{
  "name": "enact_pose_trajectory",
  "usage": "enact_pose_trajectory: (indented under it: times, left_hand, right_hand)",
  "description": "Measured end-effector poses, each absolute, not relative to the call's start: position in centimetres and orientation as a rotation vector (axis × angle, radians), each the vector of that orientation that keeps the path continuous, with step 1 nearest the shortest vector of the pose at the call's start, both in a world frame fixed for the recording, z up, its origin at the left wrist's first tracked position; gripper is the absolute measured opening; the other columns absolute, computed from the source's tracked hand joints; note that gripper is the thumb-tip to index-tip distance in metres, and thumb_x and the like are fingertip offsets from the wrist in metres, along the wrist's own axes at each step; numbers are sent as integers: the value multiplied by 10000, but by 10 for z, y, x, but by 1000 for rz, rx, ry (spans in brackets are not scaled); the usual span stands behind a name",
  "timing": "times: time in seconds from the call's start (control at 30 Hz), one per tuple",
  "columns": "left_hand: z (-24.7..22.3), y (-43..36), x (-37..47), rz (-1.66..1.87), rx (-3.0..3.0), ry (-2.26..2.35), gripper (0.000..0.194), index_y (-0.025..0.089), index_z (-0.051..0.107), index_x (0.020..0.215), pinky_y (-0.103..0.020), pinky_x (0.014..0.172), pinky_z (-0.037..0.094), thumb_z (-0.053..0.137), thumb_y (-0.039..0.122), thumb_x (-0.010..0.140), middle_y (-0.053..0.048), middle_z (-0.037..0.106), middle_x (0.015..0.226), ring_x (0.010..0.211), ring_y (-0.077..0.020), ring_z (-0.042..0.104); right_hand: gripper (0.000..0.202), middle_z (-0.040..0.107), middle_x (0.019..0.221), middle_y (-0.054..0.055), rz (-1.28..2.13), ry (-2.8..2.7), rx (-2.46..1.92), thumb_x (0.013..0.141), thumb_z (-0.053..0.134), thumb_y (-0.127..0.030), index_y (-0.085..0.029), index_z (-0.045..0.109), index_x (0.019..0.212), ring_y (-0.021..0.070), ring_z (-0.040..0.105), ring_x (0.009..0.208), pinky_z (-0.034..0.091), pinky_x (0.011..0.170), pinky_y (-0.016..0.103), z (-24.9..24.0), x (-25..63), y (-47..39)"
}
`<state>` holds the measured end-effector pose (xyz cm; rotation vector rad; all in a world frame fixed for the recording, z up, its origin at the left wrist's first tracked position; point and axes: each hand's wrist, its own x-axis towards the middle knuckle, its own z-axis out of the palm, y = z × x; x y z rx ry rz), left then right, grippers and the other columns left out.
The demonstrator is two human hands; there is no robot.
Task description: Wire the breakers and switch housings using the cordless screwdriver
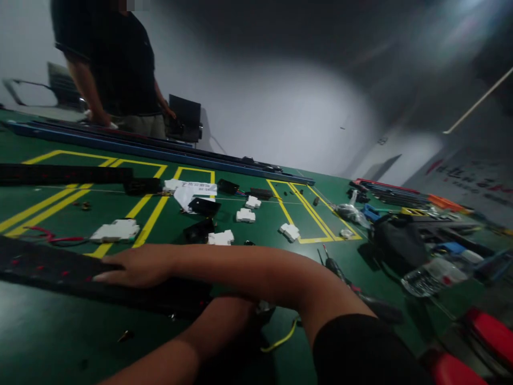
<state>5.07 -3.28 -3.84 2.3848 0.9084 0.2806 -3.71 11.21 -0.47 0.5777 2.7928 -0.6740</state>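
Observation:
A long black bar with a row of red spots (pixel 52 274) lies slantwise across the near left of the green table. My right hand (pixel 138 264) is closed over this bar, thumb and fingers bent across its top. My left hand (pixel 240 305) reaches under my right forearm towards the bar's right end. Its fingers are hidden there, beside a small pale part that barely shows. A yellow-green wire (pixel 282 342) curls out just right of it. Beyond the bar sit a white module (pixel 116 231) with red wires and another white module (pixel 221 238).
Small white modules (pixel 289 231), black parts and white paper (pixel 194 192) lie among yellow tape lines. Long blue-black rails (pixel 160 152) span the far edge, where a person (pixel 108 64) stands. Tools, a black bag (pixel 396 243) and a clear plastic bottle (pixel 430 278) crowd the right.

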Motion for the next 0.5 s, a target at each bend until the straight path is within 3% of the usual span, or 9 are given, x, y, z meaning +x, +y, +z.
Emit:
enact_pose_trajectory:
  times: [0.07,0.13,0.27,0.33,0.4,0.5]
  left_hand:
    - [-39,-30,46,161,2462,996,393,243,652,1349,-515,877,616,532,281,977,-164,738,1265,1027,-382,766]
    - [-37,-29,47,94,2531,1041,363,205,634,1332,-489,765,629,515,331,1012,-192,714,1269,926,-376,779]
    - [-32,-31,58,171,2672,915,436,174,599,1345,-435,678,625,526,477,1040,-224,658,1335,869,-342,771]
    - [-34,-27,60,278,2725,848,496,135,586,1344,-411,621,611,497,525,1050,-228,674,1295,877,-338,764]
    - [-38,-23,57,292,2757,745,516,99,612,1283,-379,567,590,530,542,1031,-207,721,1178,911,-332,759]
    - [-40,-20,55,377,2810,716,347,182,687,1162,-335,608,591,582,479,1016,-139,759,1147,1003,-284,751]
  right_hand:
    - [384,649,1441,-173,-590,2797,559,1055,462,-572,-331,586,1326,87,611,1297,453,996,157,3,-22,121]
    - [363,703,1354,-158,-450,2834,657,1051,511,-506,-300,651,1315,100,644,1221,448,966,134,13,-4,126]
    - [361,727,1319,79,-314,2999,823,1041,495,-296,-121,706,1275,231,666,1183,488,1013,281,27,10,144]
    - [366,699,1341,158,-291,3068,850,1046,484,-267,-97,692,1295,261,670,1180,508,1020,345,26,-13,162]
    - [381,648,1404,187,-277,3105,853,1053,516,-287,-103,648,1359,273,654,1220,517,1048,402,23,-51,176]
    - [385,638,1393,145,-258,3081,796,1032,628,-371,-151,641,1348,259,642,1233,529,1073,477,16,-109,181]
